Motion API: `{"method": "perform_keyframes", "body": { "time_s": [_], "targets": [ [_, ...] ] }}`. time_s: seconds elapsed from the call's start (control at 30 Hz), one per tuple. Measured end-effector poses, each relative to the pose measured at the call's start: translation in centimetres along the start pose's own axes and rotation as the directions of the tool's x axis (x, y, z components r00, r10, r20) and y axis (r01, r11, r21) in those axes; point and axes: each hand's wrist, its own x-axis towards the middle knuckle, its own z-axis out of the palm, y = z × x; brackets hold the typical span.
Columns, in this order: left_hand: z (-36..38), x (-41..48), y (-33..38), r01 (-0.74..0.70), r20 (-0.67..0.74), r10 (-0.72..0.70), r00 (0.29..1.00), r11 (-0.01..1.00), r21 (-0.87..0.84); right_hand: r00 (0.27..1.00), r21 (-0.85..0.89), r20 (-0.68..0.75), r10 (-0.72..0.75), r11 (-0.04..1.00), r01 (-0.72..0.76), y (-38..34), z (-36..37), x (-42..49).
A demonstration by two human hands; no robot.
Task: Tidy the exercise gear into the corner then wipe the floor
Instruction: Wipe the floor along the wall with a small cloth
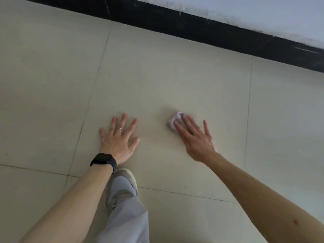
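A small crumpled white and pale purple cloth lies on the beige tiled floor. My right hand presses flat on the cloth with straight fingers, and only the cloth's far left part shows beyond the fingertips. My left hand rests flat on the floor with fingers spread, a ring on one finger and a dark watch on the wrist. No exercise gear is in view.
A black skirting board runs diagonally along the foot of a pale wall at the top. My leg in grey trousers and a grey shoe sits between my forearms. Tile joints cross the floor.
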Motion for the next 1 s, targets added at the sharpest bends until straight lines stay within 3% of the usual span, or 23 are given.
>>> {"method": "perform_keyframes", "body": {
  "time_s": [0.03, 0.07, 0.1, 0.13, 0.2, 0.23, 0.3, 0.37, 0.4, 0.43, 0.5, 0.57, 0.63, 0.7, 0.73, 0.8, 0.83, 0.87, 0.9, 0.93, 0.97, 1.0],
  "targets": [
    [0.0, 0.2, -0.4, -0.016, 0.0, 0.016, 1.0, 1.0, -0.003, 0.958, 0.122, -0.011, 0.288, 0.951, -0.284, 0.5, -0.8, 1.5],
    [0.0, 0.4, -0.5, -0.023, -0.006, 0.023, 1.0, 1.0, -0.013, 0.873, 0.245, 0.004, 0.488, 0.846, -0.474, 0.0, -1.2, 2.5],
    [0.0, 0.5, -0.4, -0.026, -0.014, 0.026, 1.0, 0.999, -0.023, 0.828, 0.311, 0.019, 0.56, 0.784, -0.538, -1.4, -1.2, 2.7],
    [0.0, 0.6, -0.3, -0.025, -0.017, 0.025, 1.0, 0.999, -0.04, 0.852, 0.291, 0.009, 0.524, 0.814, -0.503, -3.3, -0.7, 2.0],
    [-0.1, 0.5, -0.3, -0.028, -0.017, 0.027, 0.999, 0.998, -0.061, 0.984, 0.168, -0.03, 0.176, 0.971, -0.168, -7.3, 1.5, -2.2],
    [-0.2, 0.5, -0.5, -0.034, -0.009, 0.033, 0.999, 0.998, -0.061, 0.997, 0.121, -0.017, -0.077, 0.99, 0.078, -9.0, 2.9, -5.4],
    [-0.7, 0.6, -1.1, -0.053, 0.025, 0.055, 0.998, 0.997, -0.062, 0.874, 0.029, 0.074, -0.479, 0.878, 0.479, -10.2, 4.7, -10.6],
    [-1.2, 0.6, -1.5, -0.069, 0.053, 0.073, 0.996, 0.996, -0.064, 0.758, -0.031, 0.187, -0.625, 0.768, 0.64, -8.4, 4.6, -9.8],
    [-1.2, 0.6, -1.6, -0.074, 0.059, 0.078, 0.995, 0.995, -0.065, 0.764, -0.072, 0.193, -0.615, 0.768, 0.636, -7.4, 4.1, -8.0],
    [-1.2, 0.7, -1.6, -0.077, 0.062, 0.081, 0.995, 0.995, -0.063, 0.827, -0.098, 0.15, -0.542, 0.824, 0.558, -6.7, 3.5, -5.9],
    [-0.8, 0.5, -1.6, -0.079, 0.055, 0.082, 0.995, 0.995, -0.059, 0.979, -0.066, 0.025, -0.2, 0.977, 0.202, -5.7, 1.9, -1.2],
    [-0.3, 0.4, -1.8, -0.067, 0.036, 0.07, 0.997, 0.996, -0.058, 0.99, 0.059, 0.034, 0.139, 0.988, -0.141, -6.5, 1.0, 1.7],
    [0.0, 0.4, -1.8, -0.07, 0.02, 0.071, 0.997, 0.995, -0.065, 0.978, 0.117, 0.054, 0.203, 0.971, -0.208, -9.1, 1.4, 0.8],
    [0.5, 0.0, -1.9, -0.077, -0.018, 0.076, 0.997, 0.993, -0.089, 0.995, 0.067, 0.07, -0.065, 0.996, 0.06, -11.4, 2.6, -2.8],
    [0.8, -0.4, -2.0, -0.078, -0.056, 0.072, 0.996, 0.99, -0.115, 0.96, 0.049, 0.104, -0.26, 0.965, 0.256, -11.8, 3.2, -4.9],
    [1.5, -1.0, -2.9, -0.036, -0.127, 0.015, 0.992, 0.986, -0.165, 0.809, 0.004, 0.165, -0.565, 0.82, 0.572, -10.4, 3.3, -6.1],
    [1.6, -1.2, -3.5, 0.008, -0.133, -0.031, 0.991, 0.985, -0.171, 0.753, -0.021, 0.196, -0.628, 0.765, 0.644, -9.0, 2.7, -4.5],
    [1.8, -1.2, -4.2, 0.04, -0.13, -0.062, 0.99, 0.985, -0.167, 0.751, -0.072, 0.2, -0.63, 0.754, 0.652, -7.7, 2.0, -2.2],
    [1.9, -1.2, -4.7, 0.047, -0.133, -0.068, 0.989, 0.987, -0.155, 0.816, -0.122, 0.16, -0.556, 0.809, 0.575, -6.5, 1.2, 0.4],
    [1.9, -1.1, -5.0, 0.036, -0.142, -0.056, 0.988, 0.99, -0.135, 0.923, -0.122, 0.099, -0.372, 0.916, 0.383, -5.6, 0.4, 3.1],
    [2.1, -1.0, -5.1, 0.024, -0.153, -0.043, 0.987, 0.993, -0.119, 0.993, -0.061, 0.053, -0.104, 0.992, 0.107, -4.9, -0.7, 5.8],
    [2.3, -0.9, -5.2, 0.015, -0.173, -0.035, 0.984, 0.993, -0.113, 0.982, 0.069, 0.042, 0.186, 0.98, -0.189, -4.6, -1.8, 8.0]
  ]
}}
